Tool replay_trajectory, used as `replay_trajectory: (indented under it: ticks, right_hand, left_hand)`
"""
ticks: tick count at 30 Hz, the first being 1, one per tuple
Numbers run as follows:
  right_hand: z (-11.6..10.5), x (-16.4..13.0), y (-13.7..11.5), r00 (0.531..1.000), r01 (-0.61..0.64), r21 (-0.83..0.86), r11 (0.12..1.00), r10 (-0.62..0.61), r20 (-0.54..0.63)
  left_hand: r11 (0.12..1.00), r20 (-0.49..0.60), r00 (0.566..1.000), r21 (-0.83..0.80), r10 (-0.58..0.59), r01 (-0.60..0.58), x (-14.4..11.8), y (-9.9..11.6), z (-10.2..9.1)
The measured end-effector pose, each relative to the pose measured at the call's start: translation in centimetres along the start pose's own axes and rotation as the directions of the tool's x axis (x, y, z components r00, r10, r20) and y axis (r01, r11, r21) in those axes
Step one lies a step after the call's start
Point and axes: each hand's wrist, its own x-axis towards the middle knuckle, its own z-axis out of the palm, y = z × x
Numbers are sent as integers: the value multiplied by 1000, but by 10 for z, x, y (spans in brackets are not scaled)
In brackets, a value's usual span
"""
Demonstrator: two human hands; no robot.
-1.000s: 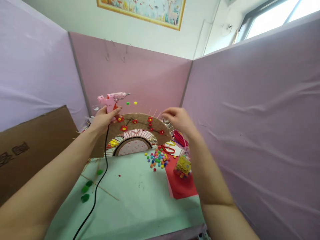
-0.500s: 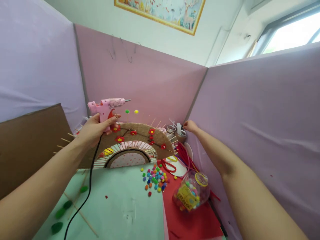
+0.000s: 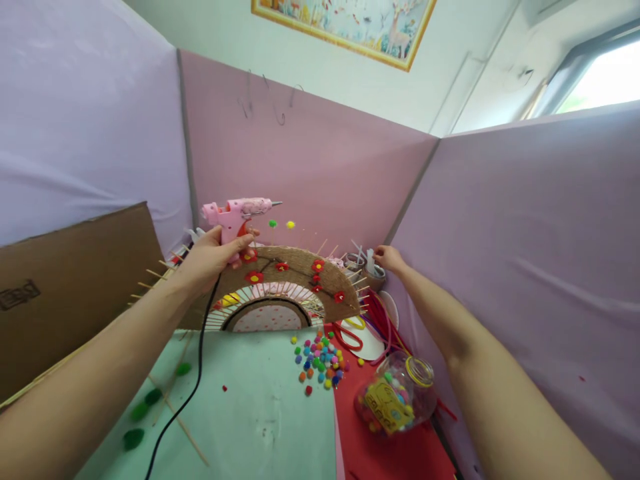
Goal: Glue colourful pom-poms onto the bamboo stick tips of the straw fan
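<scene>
Pink glue gun (image 3: 239,215) held upright above the half-round burlap craft (image 3: 295,267), nozzle pointing to 3 o'clock; left hand (image 3: 210,257) grip closed around its handle. Right hand (image 3: 387,257) at 3 o'clock of the craft, fingers at the small cups (image 3: 367,267); grip state unclear. Pompoms (image 3: 320,360) on the desk (image 3: 250,413) at 6 o'clock.

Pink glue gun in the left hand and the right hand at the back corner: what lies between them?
In the head view, the pink glue gun and right hand are separated by the jute-covered arch's top, with two pom-pom-tipped sticks.
</scene>
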Motion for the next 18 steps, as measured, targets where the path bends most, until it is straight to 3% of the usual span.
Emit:
replay_trajectory:
  ticks: [4,5,7,9,11,13,15,17,18]
  right_hand:
    - [-44,-3,-28,983,3,70,998,10,-184]
    - [-61,-6,-41,939,44,141,989,7,-343]
    - [-96,-21,-73,804,252,233,939,-69,-591]
    - [-128,-53,-113,646,503,263,823,-156,-747]
    - [-152,-100,-156,489,695,218,685,-228,-842]
    - [-161,-156,-197,352,789,114,603,-292,-890]
    - [-155,-211,-233,191,867,-71,494,-460,-867]
    - [-140,-255,-263,2,930,-260,261,-710,-704]
    - [-130,-272,-276,-103,935,-325,140,-770,-629]
  left_hand:
    - [1000,43,999,18,-5,5,0,-1,2]
    - [1000,41,999,21,1,-2,0,-2,3]
    - [1000,23,1000,22,14,-15,1,-4,4]
    - [999,7,1000,34,24,-25,2,-7,5]
    - [998,-15,999,48,32,-31,2,-10,7]
    - [998,-37,998,52,44,-42,1,-11,9]
    - [996,-52,996,54,67,-65,-2,-9,12]
    - [995,-63,994,54,93,-90,-7,-6,15]
    - [994,-67,993,51,102,-98,-9,-4,16]
